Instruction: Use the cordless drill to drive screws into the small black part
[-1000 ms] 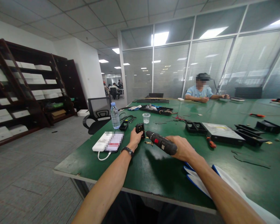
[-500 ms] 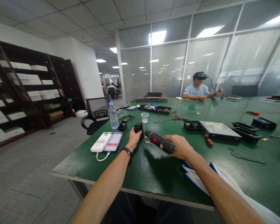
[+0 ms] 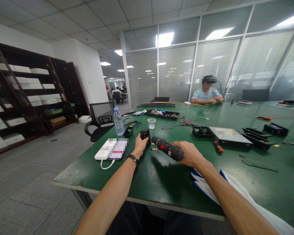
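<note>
My left hand (image 3: 140, 144) is closed around a small black plastic part (image 3: 145, 133), held just above the green table. In my right hand (image 3: 187, 152) is a dark cordless drill (image 3: 168, 148) with a red switch, its nose pointing left at the black part. Whether the tip touches the part I cannot make out. Small brass-coloured pieces (image 3: 154, 149) lie on the table below the drill's nose. Beyond my left hand stands a clear plastic cup (image 3: 151, 123). White gloves with blue edges (image 3: 235, 182) lie partly under my right forearm.
On the left are a water bottle (image 3: 118, 121), a white power bank (image 3: 105, 149) and a phone (image 3: 119, 148) with a cable. To the right lie black trays (image 3: 203, 131), a flat metal box (image 3: 231, 137) and an orange-handled tool (image 3: 219, 147). Across the table sits another person (image 3: 207, 93).
My hands, the drill and the black part look almost unchanged. Across the table, the other person's raised hand has come down and in toward the other hand.
</note>
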The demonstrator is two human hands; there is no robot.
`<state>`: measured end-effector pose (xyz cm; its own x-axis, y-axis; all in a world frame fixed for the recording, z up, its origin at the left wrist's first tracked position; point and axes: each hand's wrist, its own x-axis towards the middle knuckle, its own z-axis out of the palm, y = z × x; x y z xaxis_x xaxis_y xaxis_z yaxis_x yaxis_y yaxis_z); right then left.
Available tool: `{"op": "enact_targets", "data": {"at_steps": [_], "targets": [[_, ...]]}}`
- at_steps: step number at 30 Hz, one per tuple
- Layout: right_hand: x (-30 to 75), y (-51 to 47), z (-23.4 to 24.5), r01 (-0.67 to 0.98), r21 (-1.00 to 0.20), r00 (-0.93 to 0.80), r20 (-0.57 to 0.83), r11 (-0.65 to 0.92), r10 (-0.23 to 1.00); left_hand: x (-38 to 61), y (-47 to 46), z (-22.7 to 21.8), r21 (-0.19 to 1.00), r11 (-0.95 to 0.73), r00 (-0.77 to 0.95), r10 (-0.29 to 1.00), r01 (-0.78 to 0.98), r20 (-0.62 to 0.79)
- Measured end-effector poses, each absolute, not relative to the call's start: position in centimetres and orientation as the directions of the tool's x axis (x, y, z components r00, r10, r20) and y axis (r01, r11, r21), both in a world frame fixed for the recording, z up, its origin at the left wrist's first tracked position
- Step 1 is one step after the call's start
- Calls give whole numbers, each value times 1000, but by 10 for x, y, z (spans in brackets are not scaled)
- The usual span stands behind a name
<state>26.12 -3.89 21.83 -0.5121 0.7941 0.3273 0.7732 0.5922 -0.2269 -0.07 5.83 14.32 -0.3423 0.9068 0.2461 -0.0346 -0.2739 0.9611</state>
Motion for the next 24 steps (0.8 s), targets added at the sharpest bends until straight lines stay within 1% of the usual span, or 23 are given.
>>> {"op": "enact_targets", "data": {"at_steps": [9,17,24], "targets": [[261,-38,216,764,-236,-519,329,601,789,-3,65,139,959,-282,-362,894,6,265],[261,-37,214,761,-238,-517,340,604,785,-4,65,138,958,-286,-355,896,0,267],[265,-32,210,747,-255,-526,337,613,781,-2,59,143,955,-291,-359,887,56,291]]}}
